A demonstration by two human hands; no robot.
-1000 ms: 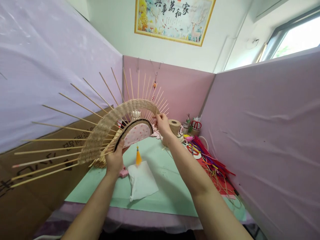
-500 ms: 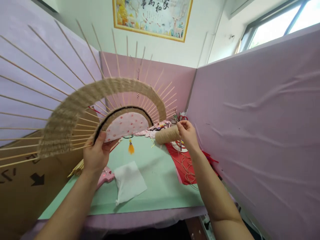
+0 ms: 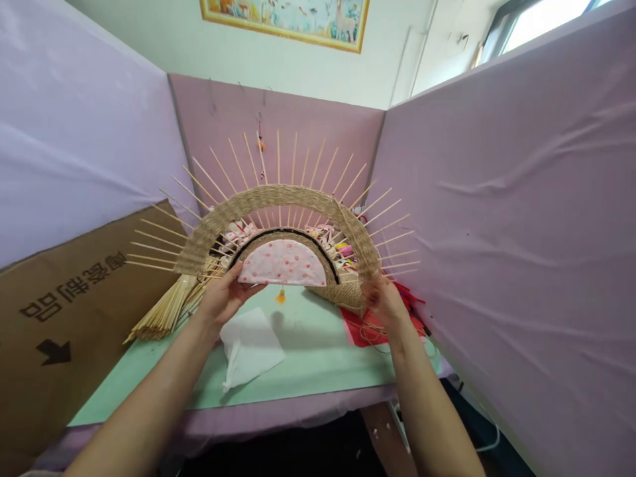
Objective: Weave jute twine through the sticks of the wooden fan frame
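I hold up a half-round fan frame (image 3: 278,199) over the green table: a band of woven jute twine arches across several thin wooden sticks that fan outward. At its core is a pink dotted cloth semicircle (image 3: 281,264) edged in black, with a small orange tassel (image 3: 281,296) hanging below. My left hand (image 3: 223,298) grips the lower left edge of the cloth core. My right hand (image 3: 383,301) is closed on the right end of the woven band, beside a jute twine spool (image 3: 342,293) lying behind the frame.
A white tissue (image 3: 248,344) lies on the green mat (image 3: 308,364). A bundle of spare sticks (image 3: 163,311) lies at the left by a brown cardboard sheet (image 3: 59,291). Red paper and loose twine (image 3: 368,328) lie at the right. Pink and lilac partitions enclose the table.
The fan has swung from the left to face me, centred and further away. My right hand left the spool and took hold of the band's right end. The camera tilted down.
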